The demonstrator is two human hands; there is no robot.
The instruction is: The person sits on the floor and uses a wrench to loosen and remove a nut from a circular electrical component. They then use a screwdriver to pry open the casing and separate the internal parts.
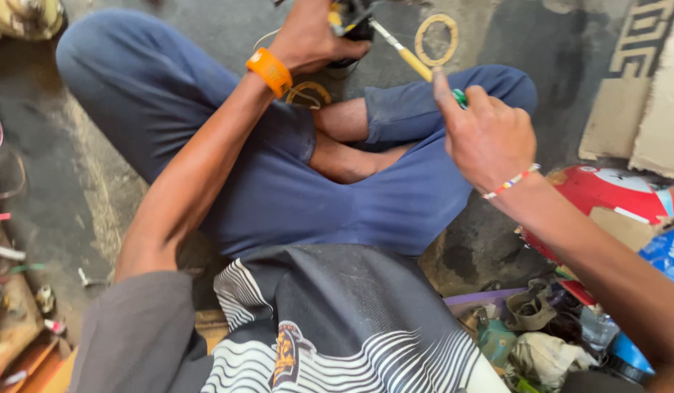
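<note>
A yellow-handled screwdriver [410, 58] is gripped by the closed right hand [490, 135] — its tip set against a small black-and-yellow device [349, 18]. That device is clasped by the left hand [308, 36], fingers wrapped shut — above the dark floor [497, 29].

Both hands [311, 36] [486, 135] outstretched, fingers closed

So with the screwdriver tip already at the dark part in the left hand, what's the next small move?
Probably press the screwdriver tip firmly in and twist. The right hand grips its green handle end, the shaft points into the dark part, and the left hand holds that part over the floor.
</note>
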